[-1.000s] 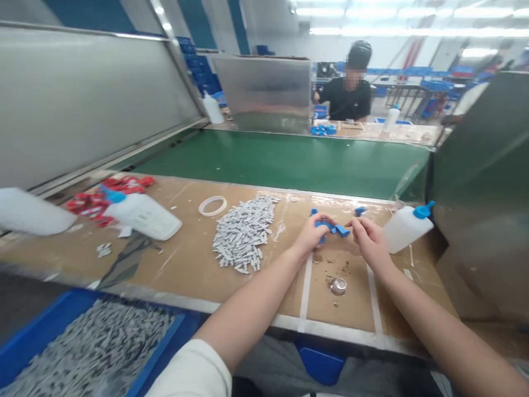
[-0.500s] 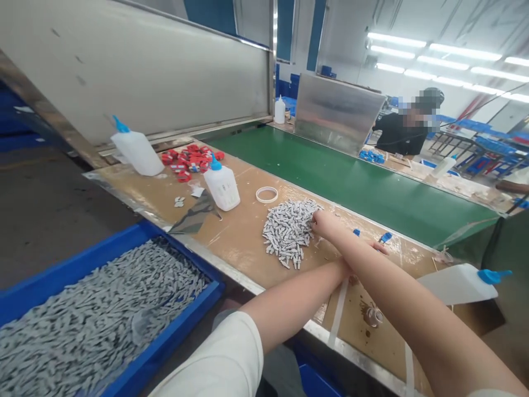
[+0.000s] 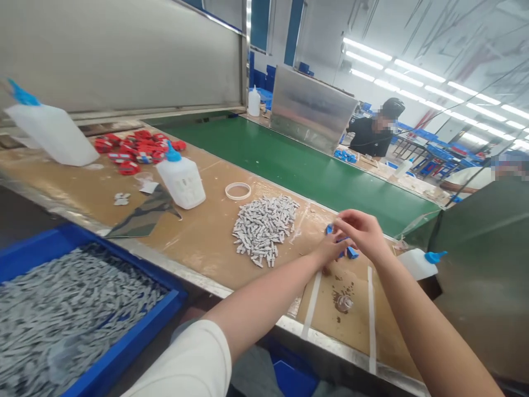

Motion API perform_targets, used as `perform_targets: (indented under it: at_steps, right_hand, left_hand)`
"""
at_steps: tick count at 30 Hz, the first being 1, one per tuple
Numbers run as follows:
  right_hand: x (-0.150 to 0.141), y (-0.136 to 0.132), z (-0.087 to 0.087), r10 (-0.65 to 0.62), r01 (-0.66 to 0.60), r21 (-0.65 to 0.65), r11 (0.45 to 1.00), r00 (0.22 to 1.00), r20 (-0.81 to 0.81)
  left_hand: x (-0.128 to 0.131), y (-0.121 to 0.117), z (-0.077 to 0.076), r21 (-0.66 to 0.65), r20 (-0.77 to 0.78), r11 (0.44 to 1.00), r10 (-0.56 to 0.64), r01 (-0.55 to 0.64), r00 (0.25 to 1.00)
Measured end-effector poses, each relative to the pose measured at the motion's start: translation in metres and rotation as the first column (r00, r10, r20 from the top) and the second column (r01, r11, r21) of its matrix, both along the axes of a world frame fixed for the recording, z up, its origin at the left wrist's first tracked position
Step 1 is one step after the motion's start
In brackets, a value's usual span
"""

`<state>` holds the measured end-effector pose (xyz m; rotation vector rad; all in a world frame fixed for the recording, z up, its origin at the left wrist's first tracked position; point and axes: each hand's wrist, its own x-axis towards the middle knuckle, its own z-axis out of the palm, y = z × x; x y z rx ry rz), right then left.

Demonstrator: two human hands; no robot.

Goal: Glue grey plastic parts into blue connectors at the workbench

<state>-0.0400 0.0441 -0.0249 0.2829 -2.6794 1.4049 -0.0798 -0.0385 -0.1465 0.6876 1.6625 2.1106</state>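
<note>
My left hand is low over the table, its fingers curled around a small blue plastic piece that shows partly between and below them. Just above it, my right hand has thumb and fingertips pinched together; whatever is in the pinch is too small to make out. Another blue piece lies beside the fingers. To the left is a heap of small grey plastic pieces. A small clear container stands among brown spots in front of my hands.
White squeeze bottles with blue caps stand at left and right. Red parts, a white ring and a camouflage cloth lie leftward. A blue bin holds grey pieces. Beyond the green belt sits a person.
My right hand has left the grey heap and come over to my left hand, so my arms are no longer crossed. The view has shifted to the right.
</note>
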Motion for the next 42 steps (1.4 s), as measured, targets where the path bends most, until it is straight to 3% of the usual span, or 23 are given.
perform_targets:
  at_steps: [1, 3, 5, 8, 12, 21, 26, 28, 31, 33, 35, 39, 42]
  right_hand:
    - [0.022, 0.021, 0.0, -0.035, 0.032, -0.087, 0.996, 0.999, -0.032]
    - [0.065, 0.058, -0.009, -0.084, 0.077, -0.122, 0.99, 0.995, -0.053]
    - [0.099, 0.081, -0.03, -0.09, 0.087, -0.05, 0.995, 0.993, -0.074]
    - [0.128, 0.09, -0.061, -0.046, 0.051, 0.047, 0.998, 0.993, -0.108]
    - [0.135, 0.082, -0.078, 0.029, -0.021, 0.1, 0.995, 0.996, -0.085]
    - [0.124, 0.074, -0.073, 0.258, -0.233, 0.275, 0.933, 0.964, -0.061]
    - [0.121, 0.084, -0.068, 0.329, -0.312, 0.309, 0.898, 0.944, -0.002]
    - [0.117, 0.091, -0.068, 0.278, -0.265, 0.224, 0.938, 0.96, -0.03]
    - [0.103, 0.1, -0.077, 0.025, -0.034, -0.046, 0.998, 0.981, -0.19]
    - [0.091, 0.104, -0.09, -0.178, 0.108, -0.24, 0.965, 0.94, -0.291]
    - [0.08, 0.106, -0.103, -0.31, 0.186, -0.35, 0.918, 0.887, -0.341]
    - [0.069, 0.104, -0.116, -0.374, 0.234, -0.38, 0.895, 0.858, -0.353]
    - [0.07, 0.103, -0.116, -0.412, 0.253, -0.421, 0.871, 0.843, -0.346]
  left_hand:
    - [-0.001, 0.002, -0.002, 0.018, 0.025, 0.999, -0.029, 0.029, 0.999]
    - [-0.003, 0.005, -0.004, 0.044, 0.055, 0.996, -0.074, 0.072, 0.996]
    - [-0.003, 0.008, -0.005, 0.06, 0.053, 0.996, -0.066, 0.063, 0.996]
    - [-0.004, 0.01, -0.006, 0.068, 0.037, 0.997, -0.024, 0.021, 0.999]
    - [-0.004, 0.009, -0.005, 0.027, 0.04, 0.999, -0.039, 0.038, 0.998]
    - [0.002, 0.001, 0.004, 0.1, 0.172, 0.99, -0.12, 0.104, 0.978]
    - [0.0, 0.002, -0.001, 0.031, 0.087, 0.997, -0.079, 0.076, 0.993]
    - [0.0, 0.002, -0.003, -0.022, 0.038, 0.996, -0.089, 0.09, 0.995]
    - [0.002, 0.001, -0.004, -0.093, -0.081, 0.985, -0.15, 0.142, 0.985]
    - [0.004, 0.0, -0.004, -0.183, -0.147, 0.966, -0.21, 0.182, 0.967]
    - [0.004, -0.001, -0.005, -0.277, -0.175, 0.939, -0.256, 0.202, 0.951]
    - [0.005, -0.004, -0.002, -0.382, -0.222, 0.899, -0.315, 0.215, 0.923]
    - [0.005, -0.005, 0.002, -0.357, -0.18, 0.895, -0.346, 0.267, 0.921]
